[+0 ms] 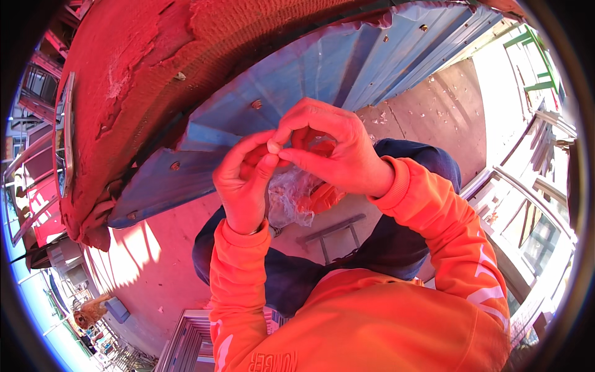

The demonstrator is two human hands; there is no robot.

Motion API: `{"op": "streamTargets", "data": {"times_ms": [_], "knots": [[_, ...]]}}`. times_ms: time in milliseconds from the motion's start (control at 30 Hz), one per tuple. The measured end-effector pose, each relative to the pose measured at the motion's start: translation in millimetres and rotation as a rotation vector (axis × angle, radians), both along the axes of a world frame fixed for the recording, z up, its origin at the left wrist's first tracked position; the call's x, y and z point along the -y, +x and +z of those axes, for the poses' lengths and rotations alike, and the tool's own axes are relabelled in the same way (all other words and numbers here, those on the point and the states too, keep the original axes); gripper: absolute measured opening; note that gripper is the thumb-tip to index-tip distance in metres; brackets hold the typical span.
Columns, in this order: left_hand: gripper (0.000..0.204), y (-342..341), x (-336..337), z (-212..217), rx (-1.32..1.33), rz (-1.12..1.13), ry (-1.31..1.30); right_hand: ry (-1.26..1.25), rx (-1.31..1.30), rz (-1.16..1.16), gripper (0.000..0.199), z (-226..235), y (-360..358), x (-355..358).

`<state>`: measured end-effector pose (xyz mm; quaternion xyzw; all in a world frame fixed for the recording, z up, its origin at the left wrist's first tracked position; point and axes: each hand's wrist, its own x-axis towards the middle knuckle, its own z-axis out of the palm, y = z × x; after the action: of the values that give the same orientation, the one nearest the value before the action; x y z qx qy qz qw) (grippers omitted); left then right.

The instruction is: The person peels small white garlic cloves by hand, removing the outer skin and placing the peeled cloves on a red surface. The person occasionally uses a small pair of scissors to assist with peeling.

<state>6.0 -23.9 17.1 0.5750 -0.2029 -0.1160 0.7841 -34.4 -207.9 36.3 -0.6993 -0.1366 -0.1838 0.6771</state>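
A small pale roundish thing [273, 147], too small for me to tell its kind, is pinched between my fingertips. My left hand [242, 177] is closed on it from the left, thumb against forefinger. From the other side my right hand [338, 149] meets it, its thumb and forefinger also closed at the same spot. Below the hands, between my knees, is a crumpled clear plastic bag [286, 201] with something orange-red [325, 197] beside or inside it; my right hand partly hides it.
Ahead rises a blue corrugated metal sheet [273, 80] under a torn red cover [136, 68]. A grey metal bar frame [334, 232] lies on the floor between my legs. White window frames [527, 211] lean at right. A brown dog [91, 311] is at far lower left.
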Motion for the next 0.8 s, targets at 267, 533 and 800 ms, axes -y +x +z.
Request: {"op": "streamTargets", "data": {"times_ms": [267,533,800], "knots": [[0.028,0.3,-0.1,-1.9,0.006,-0.01,0.011,-0.03,0.062,0.003,0.017,-6.6,1.5,2.2],[0.028,1.4,-1.7,-1.9,0.009,-0.02,0.006,-0.071,0.019,0.031,0.017,-2.9,0.2,5.4],[0.029,3.2,-3.7,-3.4,0.047,-0.054,0.071,0.156,-0.161,0.13,0.012,0.0,-4.2,5.8]]}}
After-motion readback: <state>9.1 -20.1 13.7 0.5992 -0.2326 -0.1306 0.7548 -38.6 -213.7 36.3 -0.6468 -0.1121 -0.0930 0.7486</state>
